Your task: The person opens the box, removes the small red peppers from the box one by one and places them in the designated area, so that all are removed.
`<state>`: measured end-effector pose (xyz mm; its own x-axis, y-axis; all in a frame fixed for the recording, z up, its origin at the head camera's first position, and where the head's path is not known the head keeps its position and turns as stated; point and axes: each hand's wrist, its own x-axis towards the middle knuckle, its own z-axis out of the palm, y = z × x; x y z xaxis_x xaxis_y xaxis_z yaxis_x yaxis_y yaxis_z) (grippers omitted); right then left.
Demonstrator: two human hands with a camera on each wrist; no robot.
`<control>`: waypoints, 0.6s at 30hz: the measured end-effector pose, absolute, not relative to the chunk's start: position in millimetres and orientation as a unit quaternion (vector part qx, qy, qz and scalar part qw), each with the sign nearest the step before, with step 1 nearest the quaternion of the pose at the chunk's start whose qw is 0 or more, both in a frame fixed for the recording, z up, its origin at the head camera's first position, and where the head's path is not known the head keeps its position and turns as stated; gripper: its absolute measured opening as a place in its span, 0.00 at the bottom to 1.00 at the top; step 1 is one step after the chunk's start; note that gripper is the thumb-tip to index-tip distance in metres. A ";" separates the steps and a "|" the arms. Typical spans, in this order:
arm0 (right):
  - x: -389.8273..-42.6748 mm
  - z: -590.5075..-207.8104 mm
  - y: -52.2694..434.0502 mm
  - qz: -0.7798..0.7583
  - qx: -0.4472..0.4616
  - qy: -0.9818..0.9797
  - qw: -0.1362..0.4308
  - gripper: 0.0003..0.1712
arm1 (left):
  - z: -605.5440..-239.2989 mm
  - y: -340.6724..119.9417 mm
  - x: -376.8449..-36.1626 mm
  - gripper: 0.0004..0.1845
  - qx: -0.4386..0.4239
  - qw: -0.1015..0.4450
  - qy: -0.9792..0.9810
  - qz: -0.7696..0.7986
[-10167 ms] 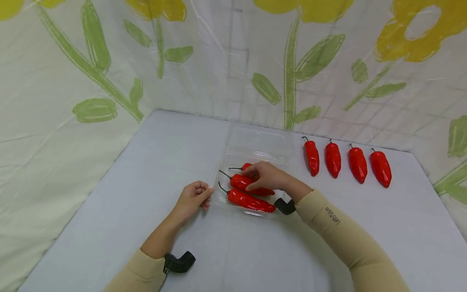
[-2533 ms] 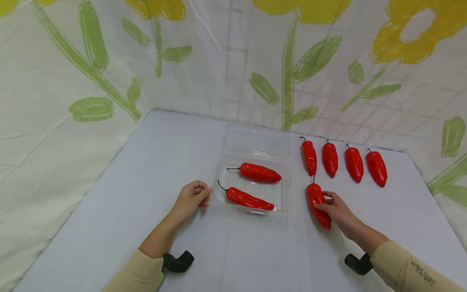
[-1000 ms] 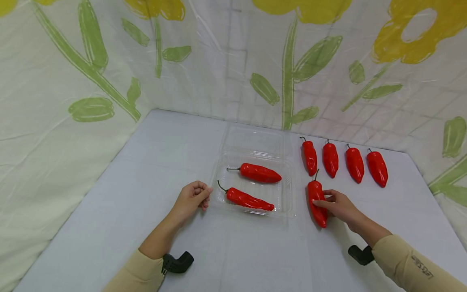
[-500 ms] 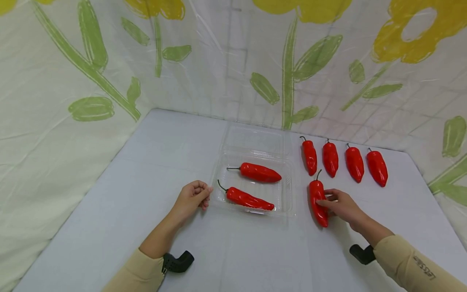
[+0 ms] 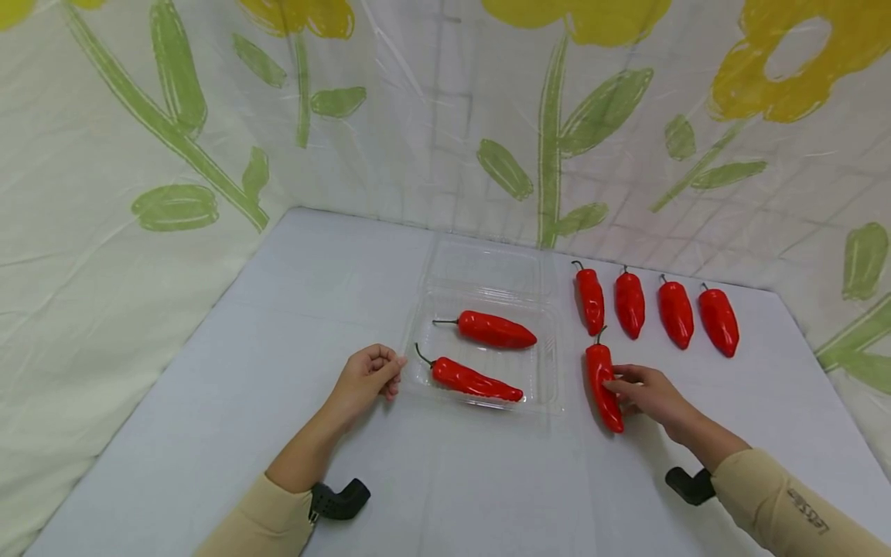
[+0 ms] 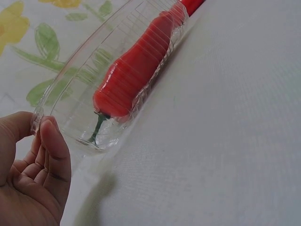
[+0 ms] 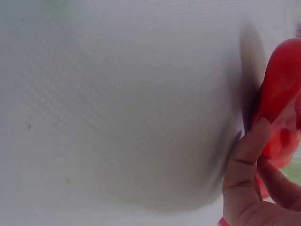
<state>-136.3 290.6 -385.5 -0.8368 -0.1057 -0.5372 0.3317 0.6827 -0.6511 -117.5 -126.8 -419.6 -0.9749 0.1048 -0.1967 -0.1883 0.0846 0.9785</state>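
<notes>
My left hand [image 5: 365, 375] pinches the left rim of a clear plastic clamshell container [image 5: 546, 383] between thumb and finger, as the left wrist view shows. The container's lid [image 5: 487, 267] lies folded back toward the wall. Inside, a rear red pepper [image 5: 497, 330] and a front red pepper [image 5: 475, 380] lie crosswise, apart, with stems to the left. To the right of the container, my right hand [image 5: 647, 394] holds another red pepper [image 5: 599, 375] by its side, stem pointing away from me. Whether that pepper touches the table is unclear.
Several more red peppers [image 5: 629, 304] stand in a row at the table's back right, close beyond the held one. A flower-printed curtain [image 5: 390, 155] hangs behind the white table [image 5: 292, 294]. Black wrist devices [image 5: 341, 499] stick out near both cuffs.
Ten seconds ago my right hand was on the middle pepper inside the container; that pepper is now out to the right. Lately it has only turned slightly. My left hand stays put.
</notes>
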 end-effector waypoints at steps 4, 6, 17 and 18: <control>-137.5 -386.4 290.3 -0.393 0.064 0.874 0.278 0.39 | -420.0 -126.5 -117.0 0.08 -0.028 0.109 0.729 0.675; -137.8 -386.6 290.1 -0.391 0.065 0.875 0.278 0.39 | -420.2 -126.3 -117.0 0.08 -0.026 0.111 0.727 0.677; -138.1 -383.6 291.7 -0.387 0.061 0.879 0.271 0.38 | -420.7 -127.0 -117.4 0.09 -0.023 0.109 0.729 0.676; -138.7 -383.5 292.1 -0.386 0.065 0.880 0.269 0.38 | -420.6 -127.0 -117.3 0.09 -0.023 0.108 0.729 0.675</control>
<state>-138.7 292.1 -383.5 -0.8465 -0.0941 -0.5240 0.3222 0.6929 -0.6450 -117.3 -127.0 -420.6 -0.9754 0.1122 -0.1899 -0.1808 0.0870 0.9797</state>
